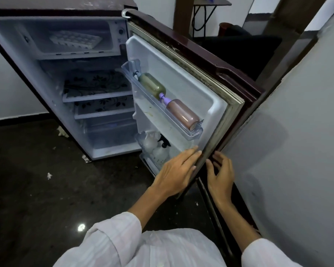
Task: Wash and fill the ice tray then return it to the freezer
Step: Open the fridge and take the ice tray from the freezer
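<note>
Left hand (178, 170) lies flat on the inner side of the fridge door (181, 74), fingers straight, tips on the gasket (216, 139) at the door's free edge; it grips nothing. Right hand (220, 176) sits on the outer side of that same edge, fingers loosely bent & spread, holding nothing; can't tell if it's actually touching the door. W/ one hand each side of the edge, the person can prob. steady the door or swing it either way.

Door stands wide open. Ice tray (73, 40) is well apart from both hands, up & left of the door's hinge side, lying a bit tilted inside the freezer compartment (112, 24). Can't tell if its cells hold water, ice or nothing, so the task stage is unclear: tray either awaits taking out, or is back in place w/ only the door left to shut.

Two bottles, greenish (151, 86) & brownish (182, 114), lie on their sides in the door's rack (196, 132), so a hard swing could roll them.
</note>
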